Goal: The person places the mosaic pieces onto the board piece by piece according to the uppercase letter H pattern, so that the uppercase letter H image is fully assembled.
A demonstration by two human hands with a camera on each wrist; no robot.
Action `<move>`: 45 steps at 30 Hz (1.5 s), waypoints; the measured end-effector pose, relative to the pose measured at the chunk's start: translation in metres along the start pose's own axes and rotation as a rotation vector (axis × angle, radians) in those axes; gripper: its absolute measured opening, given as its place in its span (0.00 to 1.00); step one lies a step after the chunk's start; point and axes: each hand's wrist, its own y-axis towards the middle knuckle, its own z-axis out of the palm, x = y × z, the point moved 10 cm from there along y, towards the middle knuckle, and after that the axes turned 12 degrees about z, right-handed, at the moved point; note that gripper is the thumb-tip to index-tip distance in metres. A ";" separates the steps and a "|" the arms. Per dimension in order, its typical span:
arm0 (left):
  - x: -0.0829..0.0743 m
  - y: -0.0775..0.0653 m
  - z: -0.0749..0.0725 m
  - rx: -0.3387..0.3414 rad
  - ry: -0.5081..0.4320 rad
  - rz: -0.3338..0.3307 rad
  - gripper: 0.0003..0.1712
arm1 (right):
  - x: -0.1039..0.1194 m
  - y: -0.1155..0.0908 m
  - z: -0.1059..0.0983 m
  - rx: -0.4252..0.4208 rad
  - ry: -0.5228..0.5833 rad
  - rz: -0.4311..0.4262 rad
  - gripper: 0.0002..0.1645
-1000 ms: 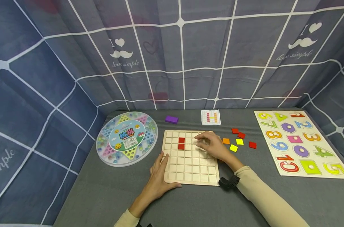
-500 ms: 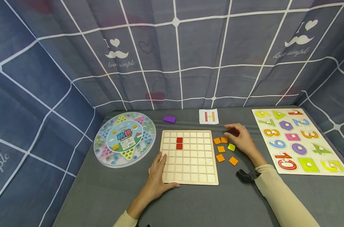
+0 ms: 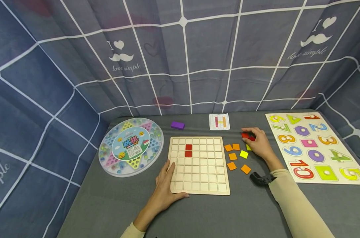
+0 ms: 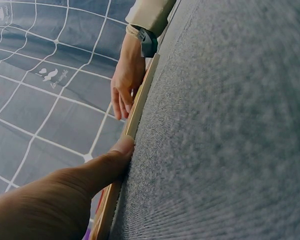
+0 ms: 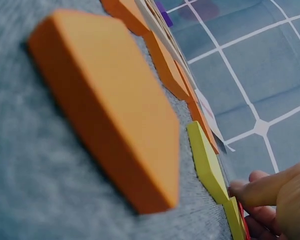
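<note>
Holds the right hand [image 3: 259, 143] at the red tiles [image 3: 245, 135], right of frame centre and of the wooden board [image 3: 199, 169], pinching or not impossible to tell, with the left hand [image 3: 164, 188] well apart, straight-fingered against the board's lower-left corner.

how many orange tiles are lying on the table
5, all right of the wooden board: two orange tiles side by side farthest away, a third tile just nearer, a fourth tile nearer again, a fifth tile to its right. The right hand may hide more.
</note>
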 end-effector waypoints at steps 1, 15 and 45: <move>0.000 0.000 0.000 -0.001 0.000 0.002 0.70 | 0.000 0.000 0.000 -0.002 -0.004 -0.002 0.22; 0.001 -0.001 0.001 0.015 -0.033 -0.024 0.70 | 0.000 0.000 0.001 -0.026 -0.029 -0.014 0.21; 0.001 -0.002 0.001 0.009 -0.034 -0.029 0.70 | -0.001 -0.002 0.001 -0.026 -0.040 -0.016 0.20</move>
